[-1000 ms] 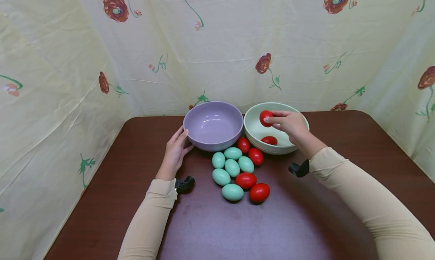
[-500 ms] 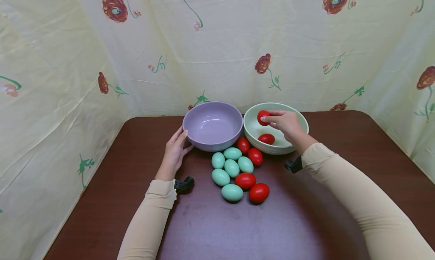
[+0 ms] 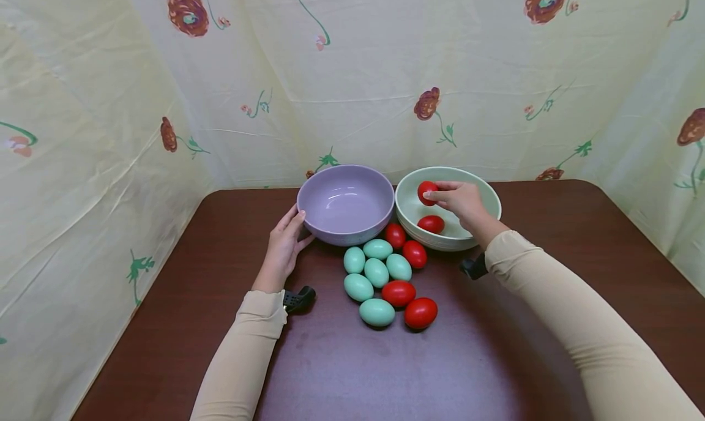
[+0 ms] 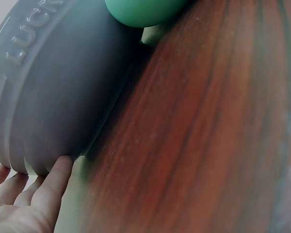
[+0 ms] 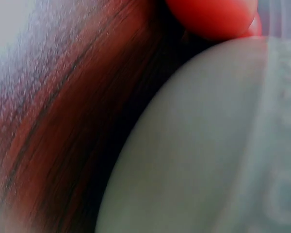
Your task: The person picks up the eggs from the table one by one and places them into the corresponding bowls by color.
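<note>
Above the inside of the pale green bowl (image 3: 410, 225), my right hand (image 3: 459, 201) pinches a red egg (image 3: 426, 193) between thumb and fingers. Another red egg (image 3: 431, 224) lies in that bowl. My left hand (image 3: 283, 249) rests against the left side of the purple bowl (image 3: 352, 207), and its fingers (image 4: 56, 187) touch the outer wall in the left wrist view. In front of the bowls lie several mint green eggs (image 3: 377, 273) and several red eggs (image 3: 421, 313). The right wrist view shows the green bowl's outer wall (image 5: 184, 145) but not the right hand.
Both bowls stand side by side at the back of the dark brown table (image 3: 248, 219). A floral cloth (image 3: 358, 103) hangs behind and to the sides. Black straps with cameras sit on both wrists, near the beige sleeves (image 3: 578, 323).
My right hand has shifted slightly left over the green bowl with the red egg. The red egg inside that bowl has moved a little left and up. My left hand stays put.
</note>
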`<state>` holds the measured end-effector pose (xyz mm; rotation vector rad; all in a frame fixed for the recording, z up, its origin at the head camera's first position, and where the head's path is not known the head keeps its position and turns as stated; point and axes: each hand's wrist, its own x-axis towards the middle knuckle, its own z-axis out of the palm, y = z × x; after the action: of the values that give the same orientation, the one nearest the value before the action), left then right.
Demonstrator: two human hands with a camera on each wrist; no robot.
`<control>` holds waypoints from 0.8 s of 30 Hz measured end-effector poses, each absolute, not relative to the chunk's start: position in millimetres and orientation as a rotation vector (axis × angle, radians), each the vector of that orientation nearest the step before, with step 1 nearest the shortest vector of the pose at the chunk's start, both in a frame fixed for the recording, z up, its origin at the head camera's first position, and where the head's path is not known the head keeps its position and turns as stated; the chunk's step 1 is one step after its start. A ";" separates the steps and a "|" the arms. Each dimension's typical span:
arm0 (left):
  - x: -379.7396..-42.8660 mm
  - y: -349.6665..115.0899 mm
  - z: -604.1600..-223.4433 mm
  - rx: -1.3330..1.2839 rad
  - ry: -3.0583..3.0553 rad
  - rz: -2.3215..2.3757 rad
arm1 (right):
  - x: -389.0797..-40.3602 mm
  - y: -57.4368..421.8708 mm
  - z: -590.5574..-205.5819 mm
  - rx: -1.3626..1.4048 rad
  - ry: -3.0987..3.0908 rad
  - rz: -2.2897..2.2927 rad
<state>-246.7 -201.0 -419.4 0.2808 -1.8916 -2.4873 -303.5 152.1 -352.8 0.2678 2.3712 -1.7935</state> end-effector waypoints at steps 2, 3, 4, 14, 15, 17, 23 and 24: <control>-246.3 -201.2 -419.6 0.280 -1.891 -2.486 | -305.3 152.8 -354.3 0.266 2.378 -1.791; -246.3 -201.2 -419.9 0.283 -1.890 -2.486 | -305.8 152.9 -354.9 0.268 2.379 -1.788; -246.3 -201.2 -419.9 0.286 -1.887 -2.487 | -306.8 153.2 -355.7 0.269 2.375 -1.789; -247.4 -200.3 -421.2 0.294 -1.868 -2.496 | -310.7 152.4 -363.4 0.292 2.354 -1.667; -247.4 -200.3 -421.3 0.291 -1.869 -2.496 | -311.2 152.3 -364.0 0.288 2.349 -1.657; -247.4 -200.3 -421.2 0.285 -1.870 -2.497 | -312.0 152.1 -364.7 0.275 2.336 -1.648; -246.5 -200.5 -421.4 0.295 -1.870 -2.490 | -314.0 151.3 -366.6 0.241 2.329 -1.609; -246.4 -200.3 -421.3 0.297 -1.869 -2.488 | -314.2 151.3 -366.9 0.235 2.333 -1.604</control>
<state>-246.4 -200.3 -421.3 0.2973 -1.8687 -2.4875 -314.2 151.3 -366.9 0.2348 2.3325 -1.6038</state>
